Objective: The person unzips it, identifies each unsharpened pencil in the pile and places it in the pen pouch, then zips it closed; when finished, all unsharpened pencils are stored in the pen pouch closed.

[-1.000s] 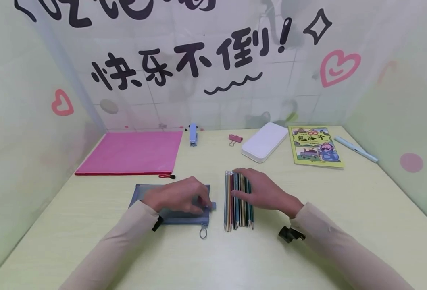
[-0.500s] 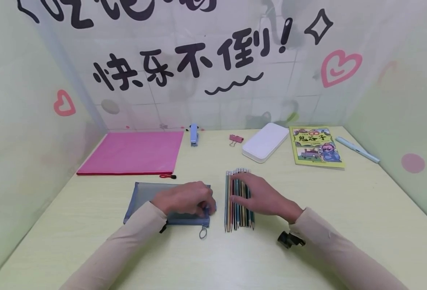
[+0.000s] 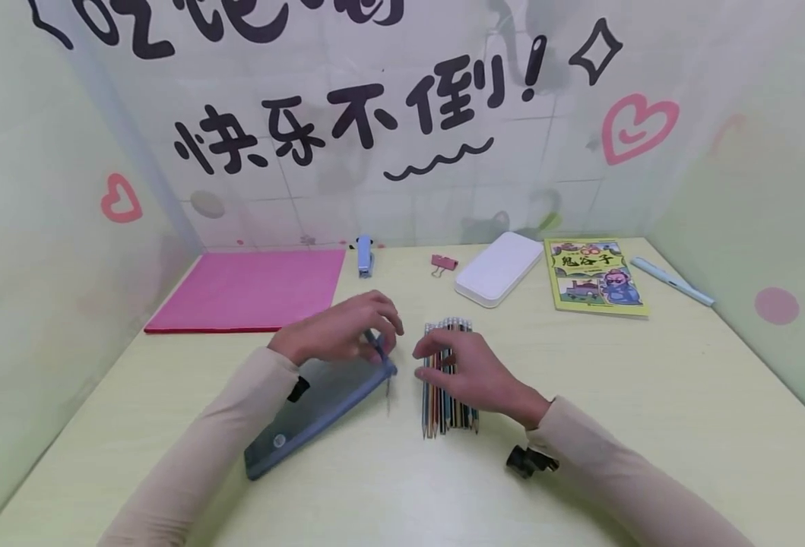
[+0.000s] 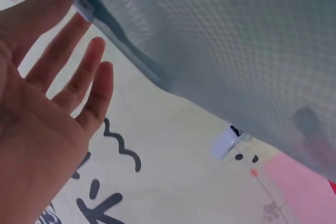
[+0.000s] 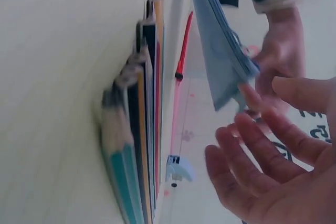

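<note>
The left hand (image 3: 342,330) is pinching a blue pouch (image 3: 324,395), slanting below it; the right hand (image 3: 469,371) (loosely spread, empty) is hovering over pencils (image 3: 448,412)

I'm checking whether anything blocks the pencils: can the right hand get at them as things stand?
Probably yes: the right hand holds nothing and hovers over the pencils, while the left hand holds the pouch off to their left, not over them.
</note>
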Available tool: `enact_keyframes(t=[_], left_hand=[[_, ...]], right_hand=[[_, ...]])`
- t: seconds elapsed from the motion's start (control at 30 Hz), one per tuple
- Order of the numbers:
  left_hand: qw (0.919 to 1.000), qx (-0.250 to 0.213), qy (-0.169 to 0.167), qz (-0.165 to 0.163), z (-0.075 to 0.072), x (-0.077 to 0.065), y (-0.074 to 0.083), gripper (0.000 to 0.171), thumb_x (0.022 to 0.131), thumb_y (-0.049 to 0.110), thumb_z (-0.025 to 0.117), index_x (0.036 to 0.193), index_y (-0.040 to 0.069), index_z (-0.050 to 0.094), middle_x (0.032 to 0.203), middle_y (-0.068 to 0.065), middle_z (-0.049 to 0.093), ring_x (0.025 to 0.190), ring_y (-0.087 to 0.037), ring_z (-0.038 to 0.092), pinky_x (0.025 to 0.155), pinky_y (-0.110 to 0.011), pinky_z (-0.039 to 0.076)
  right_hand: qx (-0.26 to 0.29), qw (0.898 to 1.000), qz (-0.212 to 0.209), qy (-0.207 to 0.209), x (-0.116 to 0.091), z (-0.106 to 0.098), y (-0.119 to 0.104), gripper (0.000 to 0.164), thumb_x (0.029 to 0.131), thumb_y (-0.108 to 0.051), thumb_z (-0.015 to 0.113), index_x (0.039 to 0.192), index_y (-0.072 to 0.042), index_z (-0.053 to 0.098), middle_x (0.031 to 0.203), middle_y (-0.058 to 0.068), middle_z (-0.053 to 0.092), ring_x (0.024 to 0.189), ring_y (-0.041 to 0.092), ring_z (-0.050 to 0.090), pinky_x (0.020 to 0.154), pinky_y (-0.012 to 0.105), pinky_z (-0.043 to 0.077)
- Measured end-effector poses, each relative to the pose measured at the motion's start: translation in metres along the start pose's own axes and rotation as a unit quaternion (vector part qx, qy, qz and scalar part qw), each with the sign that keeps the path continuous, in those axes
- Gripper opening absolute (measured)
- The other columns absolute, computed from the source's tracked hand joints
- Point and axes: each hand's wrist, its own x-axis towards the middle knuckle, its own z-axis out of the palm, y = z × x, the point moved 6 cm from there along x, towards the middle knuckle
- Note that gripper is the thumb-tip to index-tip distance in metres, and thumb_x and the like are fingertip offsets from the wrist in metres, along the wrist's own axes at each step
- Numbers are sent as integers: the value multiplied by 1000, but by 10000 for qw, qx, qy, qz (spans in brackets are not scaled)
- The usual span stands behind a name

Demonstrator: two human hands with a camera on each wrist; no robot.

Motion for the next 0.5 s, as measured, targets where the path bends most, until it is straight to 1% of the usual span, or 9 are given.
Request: enact_keyframes(t=[0.1, 0.2, 0.3, 0.37, 0.43, 0.5], left_hand=[[9988, -453, 174, -11, -10, 0, -10, 16, 83, 10, 81, 94, 17, 74, 105, 2, 73, 110, -16, 59, 103, -43, 51], [9947, -976, 293, -125, -14, -1, -18, 17, 85, 7, 78, 99, 16, 72, 98, 4, 71, 98, -12, 64, 96, -39, 57], [9885, -1436, 378, -302, -15, -1, -26, 15, 88, 7, 75, 99, 17, 69, 97, 3, 70, 93, -12, 66, 92, -34, 57], [9829, -1725, 466, -447, -15, -2, -30, 13, 90, 8, 73, 99, 17, 68, 96, 2, 69, 91, -14, 64, 90, -32, 56], [9768, -2000, 550, -538, -16, -2, -34, 11, 92, 9, 72, 99, 16, 67, 96, 0, 67, 90, -17, 61, 88, -32, 54], [9710, -2244, 620, -549, -16, -2, -36, 10, 93, 9, 71, 100, 14, 66, 96, -3, 66, 90, -20, 59, 87, -34, 53]], right_hand=[[128, 9998, -101, 69, 5, 7, -7, 21, 91, -11, 71, 110, -4, 69, 109, 11, 72, 102, 29, 68, 83, 29, 60], [51, 9994, -234, 266, 9, 13, -13, 20, 91, -11, 72, 109, -4, 69, 107, 10, 73, 101, 29, 68, 81, 30, 61], [-27, 9981, -223, 567, 11, 16, -17, 18, 90, -12, 73, 107, -5, 70, 105, 9, 74, 101, 29, 69, 80, 36, 61], [-64, 9969, -169, 771, 13, 17, -17, 17, 90, -13, 73, 106, -7, 71, 104, 7, 74, 101, 29, 69, 81, 40, 61], [-40, 9954, -58, 956, 15, 17, -17, 17, 89, -15, 75, 104, -8, 72, 102, 5, 75, 101, 28, 70, 82, 42, 61], [2, 9932, 27, 1162, 16, 16, -17, 16, 89, -16, 76, 102, -8, 72, 100, 4, 76, 99, 26, 70, 83, 44, 60]])
